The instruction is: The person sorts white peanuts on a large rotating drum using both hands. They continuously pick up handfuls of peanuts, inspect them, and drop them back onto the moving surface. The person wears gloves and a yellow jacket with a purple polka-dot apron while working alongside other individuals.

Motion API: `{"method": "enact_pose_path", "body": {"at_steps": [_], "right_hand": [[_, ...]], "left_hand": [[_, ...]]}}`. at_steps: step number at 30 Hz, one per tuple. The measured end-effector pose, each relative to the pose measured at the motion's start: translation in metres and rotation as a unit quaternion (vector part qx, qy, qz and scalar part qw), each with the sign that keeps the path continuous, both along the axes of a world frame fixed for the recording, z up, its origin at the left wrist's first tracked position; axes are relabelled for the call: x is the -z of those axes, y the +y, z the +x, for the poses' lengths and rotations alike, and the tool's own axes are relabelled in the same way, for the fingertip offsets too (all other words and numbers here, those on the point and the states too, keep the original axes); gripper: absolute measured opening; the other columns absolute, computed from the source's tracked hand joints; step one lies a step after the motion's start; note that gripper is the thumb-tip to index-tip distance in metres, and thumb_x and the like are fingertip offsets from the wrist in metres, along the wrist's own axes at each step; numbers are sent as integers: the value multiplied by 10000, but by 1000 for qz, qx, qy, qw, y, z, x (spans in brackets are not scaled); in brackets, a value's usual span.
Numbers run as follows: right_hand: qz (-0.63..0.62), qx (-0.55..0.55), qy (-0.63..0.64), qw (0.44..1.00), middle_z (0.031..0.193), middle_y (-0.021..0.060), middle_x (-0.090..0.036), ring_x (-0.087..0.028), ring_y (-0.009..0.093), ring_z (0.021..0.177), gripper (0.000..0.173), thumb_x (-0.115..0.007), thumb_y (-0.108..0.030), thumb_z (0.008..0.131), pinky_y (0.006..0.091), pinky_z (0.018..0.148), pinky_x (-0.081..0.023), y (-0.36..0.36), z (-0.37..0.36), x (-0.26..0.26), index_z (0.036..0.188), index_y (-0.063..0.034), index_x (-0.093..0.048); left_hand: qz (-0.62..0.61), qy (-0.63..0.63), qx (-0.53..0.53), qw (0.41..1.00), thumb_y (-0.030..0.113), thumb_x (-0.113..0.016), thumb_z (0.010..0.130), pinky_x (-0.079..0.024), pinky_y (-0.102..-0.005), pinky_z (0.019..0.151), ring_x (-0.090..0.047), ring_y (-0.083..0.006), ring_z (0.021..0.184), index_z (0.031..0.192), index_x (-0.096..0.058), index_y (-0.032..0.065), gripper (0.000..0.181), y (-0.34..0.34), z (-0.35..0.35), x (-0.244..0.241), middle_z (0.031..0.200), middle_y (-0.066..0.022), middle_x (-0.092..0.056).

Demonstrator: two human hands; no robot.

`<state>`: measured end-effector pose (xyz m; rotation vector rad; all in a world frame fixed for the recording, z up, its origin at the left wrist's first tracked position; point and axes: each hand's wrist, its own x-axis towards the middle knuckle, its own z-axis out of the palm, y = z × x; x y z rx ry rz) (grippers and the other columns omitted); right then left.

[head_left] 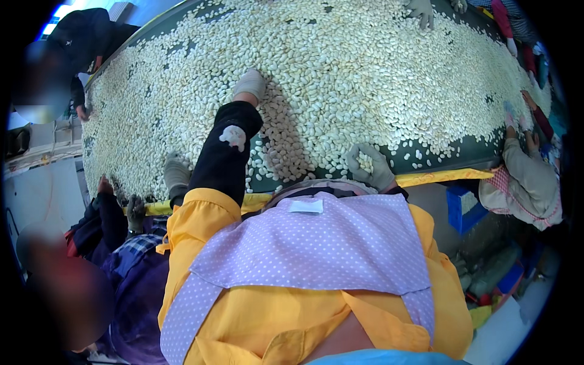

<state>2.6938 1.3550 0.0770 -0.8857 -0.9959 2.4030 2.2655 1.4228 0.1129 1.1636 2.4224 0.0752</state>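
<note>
White beans (346,91) cover most of a dark green tabletop (415,157) in front of me. My left hand (250,86), in a pale glove, reaches out over the middle and touches the beans. Its fingers are hidden behind the back of the hand, so its grip does not show. Close to my body at the table's near edge, my right hand (372,168) wears a grey glove. Its fingers curl around a small handful of white beans (365,162).
Yellow wrapping (445,177) lines the table's near edge. A co-worker's gloved hand (177,175) lies left of my sleeve; another gloved hand (420,13) works at the far side. More people sit at both ends. A blue crate (461,212) stands below the table at right.
</note>
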Motion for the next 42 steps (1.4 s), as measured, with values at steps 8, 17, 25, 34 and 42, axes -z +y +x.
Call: {"method": "enact_pose_path", "body": {"at_steps": [8,17,25,34,42], "right_hand": [[-280,42,71,956,803,85,-568,-410,114,497,317,-467,-324,1029,211,418,-326,12,9,-28,981,-36,-593],[-188,37,31,981,765,85,-582,-420,113,470,304,-497,-314,1022,208,402,-323,25,33,-33,996,-29,-599],[-269,23,91,959,777,91,-557,-414,107,463,299,-445,-308,1046,208,393,-309,39,49,-26,988,-41,-567],[-250,39,82,964,793,66,-558,-441,85,544,252,-460,-253,1034,179,426,-324,51,75,-31,965,-37,-572],[-168,-5,52,984,821,35,-526,-402,64,549,193,-466,-238,1041,179,472,-319,64,94,-37,1006,-65,-542]], "left_hand": [[18,36,37,998,360,-514,976,-522,-479,880,-674,-407,1024,1189,-551,-16,434,-36,24,23,1040,-253,-700],[396,-474,-311,723,256,-528,985,-298,-212,400,-357,-71,462,897,-577,167,134,-21,36,26,634,63,-419],[294,-425,14,856,178,-462,1007,-476,-269,567,-515,-118,635,1334,-492,92,339,54,157,49,830,-21,-582],[161,-644,-123,737,114,-462,962,-467,-246,625,-535,-107,688,1286,-603,27,364,-76,211,-7,837,-2,-606],[335,-605,-249,679,205,-503,1023,-385,-161,495,-499,-34,671,1285,-606,83,307,-81,113,16,889,14,-563]]}}
